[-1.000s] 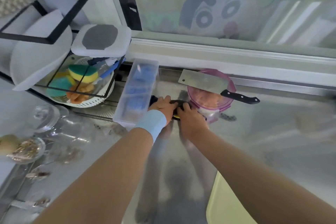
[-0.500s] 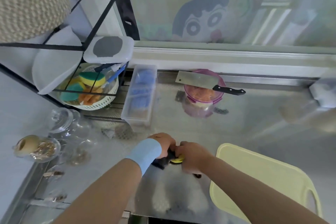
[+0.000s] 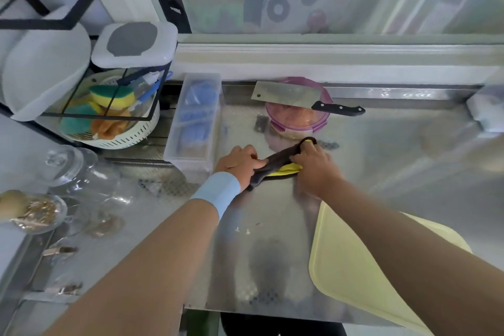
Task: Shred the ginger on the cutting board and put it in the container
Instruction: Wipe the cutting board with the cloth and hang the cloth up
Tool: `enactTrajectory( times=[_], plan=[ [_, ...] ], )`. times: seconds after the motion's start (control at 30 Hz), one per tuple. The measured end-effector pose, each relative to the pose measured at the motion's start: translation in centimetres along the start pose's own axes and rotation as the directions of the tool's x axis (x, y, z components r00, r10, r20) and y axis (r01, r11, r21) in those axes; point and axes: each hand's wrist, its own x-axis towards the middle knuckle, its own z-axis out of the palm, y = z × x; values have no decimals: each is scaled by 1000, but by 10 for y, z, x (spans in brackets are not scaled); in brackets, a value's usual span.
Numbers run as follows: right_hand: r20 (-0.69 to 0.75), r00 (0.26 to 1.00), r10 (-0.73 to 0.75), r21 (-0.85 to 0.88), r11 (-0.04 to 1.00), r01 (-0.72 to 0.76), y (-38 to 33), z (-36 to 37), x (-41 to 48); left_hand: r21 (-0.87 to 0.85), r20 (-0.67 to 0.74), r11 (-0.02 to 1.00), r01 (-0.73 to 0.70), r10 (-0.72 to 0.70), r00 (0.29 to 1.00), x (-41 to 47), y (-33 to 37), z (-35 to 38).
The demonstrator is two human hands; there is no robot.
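Clutching a dark-and-yellow cloth [image 3: 275,166] on the desk [image 3: 395,158], left grip [image 3: 241,162] and right grip [image 3: 313,165] are both curled round it. Just beyond, a cleaver [image 3: 286,94] is balanced across the purple-rimmed container [image 3: 323,124]; it could be tipped off by a nudge. Pale orange contents are seen inside, ginger unconfirmed. None is seen on the cutting board [image 3: 354,267], near right. Blue items are held in the clear box [image 3: 195,117], sponges in the white basket [image 3: 117,142].
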Motion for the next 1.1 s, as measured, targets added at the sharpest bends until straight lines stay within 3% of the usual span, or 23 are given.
enactTrajectory(
  times=[0.07,0.17,0.3,0.4,0.53,0.7,0.87,1.03,1.1],
  plan=[
    [-61,998,-33,45,998,35,-13,10,-13,24,-42,1000,-13,14,999,-21,-1,2],
    [12,999,-43,70,997,42,-38,19,-37,53,-5,998,-25,25,1000,-55,-4,8],
    [130,991,-23,70,997,14,-75,29,-85,-145,34,980,135,-131,991,-112,-7,21],
    [201,979,-36,45,999,27,-100,38,-130,-250,113,948,195,-172,979,-163,-1,31],
    [235,969,-79,14,997,78,-122,51,-186,-429,192,847,314,-254,948,-218,6,54],
    [259,952,-164,-3,985,170,-133,60,-237,-265,147,931,251,-219,965,-265,15,87],
    [326,906,-270,-107,942,319,-137,67,-268,-219,298,935,278,-207,932,-300,17,124],
    [293,924,-247,-102,952,287,-132,60,-272,-340,120,903,264,-237,964,-321,17,120],
    [304,923,-234,-102,956,276,-131,57,-273,-354,127,884,305,-277,952,-324,18,113]
  ],
)
